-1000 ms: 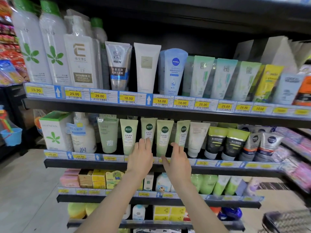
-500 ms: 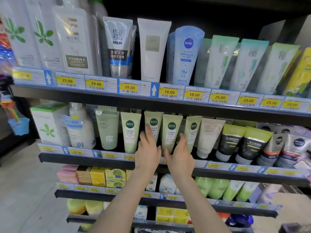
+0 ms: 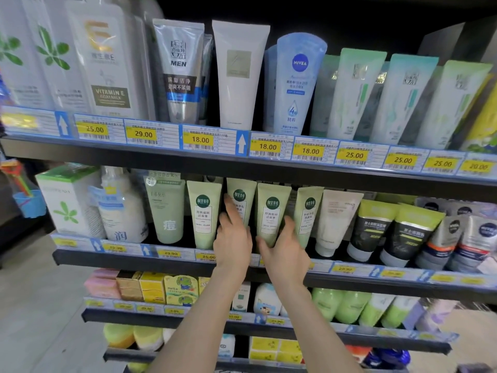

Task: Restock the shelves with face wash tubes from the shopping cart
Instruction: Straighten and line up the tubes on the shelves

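Several pale green face wash tubes with dark round logos stand cap-down in a row on the middle shelf [image 3: 121,261]. My left hand [image 3: 232,239] reaches up with straight fingers that touch the second green tube [image 3: 242,196], beside the first green tube [image 3: 204,214]. My right hand [image 3: 286,253] holds the base of the third green tube [image 3: 273,211], thumb on its left and fingers on its right. A fourth green tube [image 3: 309,208] leans just right of that hand. The shopping cart is out of view.
The top shelf [image 3: 161,154] carries tall bottles and tubes behind yellow price tags. Right of the green tubes stand a beige tube [image 3: 337,219] and dark men's tubes [image 3: 372,227]. Boxes and a white bottle [image 3: 121,208] sit left. Lower shelves hold soaps and bottles.
The view has moved closer to the shelf. Both hands have reached further in among the green tubes, and my right hand has closed round the base of the third tube.
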The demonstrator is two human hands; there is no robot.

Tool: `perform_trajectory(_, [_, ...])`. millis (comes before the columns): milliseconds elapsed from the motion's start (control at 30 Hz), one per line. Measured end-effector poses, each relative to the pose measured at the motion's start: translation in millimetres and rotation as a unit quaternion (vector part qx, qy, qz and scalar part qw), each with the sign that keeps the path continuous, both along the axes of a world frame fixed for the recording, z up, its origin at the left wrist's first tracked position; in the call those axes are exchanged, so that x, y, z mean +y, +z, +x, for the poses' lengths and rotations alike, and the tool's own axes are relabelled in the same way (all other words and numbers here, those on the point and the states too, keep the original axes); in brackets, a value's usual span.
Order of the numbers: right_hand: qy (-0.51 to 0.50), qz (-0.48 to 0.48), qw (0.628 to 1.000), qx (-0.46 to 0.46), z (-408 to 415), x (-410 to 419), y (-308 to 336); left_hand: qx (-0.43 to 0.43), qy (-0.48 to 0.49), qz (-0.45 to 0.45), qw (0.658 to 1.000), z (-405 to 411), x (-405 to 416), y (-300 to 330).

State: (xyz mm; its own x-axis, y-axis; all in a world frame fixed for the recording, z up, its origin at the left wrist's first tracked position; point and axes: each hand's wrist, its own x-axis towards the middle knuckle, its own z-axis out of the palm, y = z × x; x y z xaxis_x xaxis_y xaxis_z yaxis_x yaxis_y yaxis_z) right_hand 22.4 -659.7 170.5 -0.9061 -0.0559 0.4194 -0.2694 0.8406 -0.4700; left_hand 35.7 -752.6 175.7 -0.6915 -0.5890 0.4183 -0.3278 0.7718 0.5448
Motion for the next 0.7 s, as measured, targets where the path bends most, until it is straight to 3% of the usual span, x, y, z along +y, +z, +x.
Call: perform_trajectory(700, [0.061,-0.047,0.997,-0.021,12,11,2,0.01,0.003,-0.022,1.0,36,5,-3])
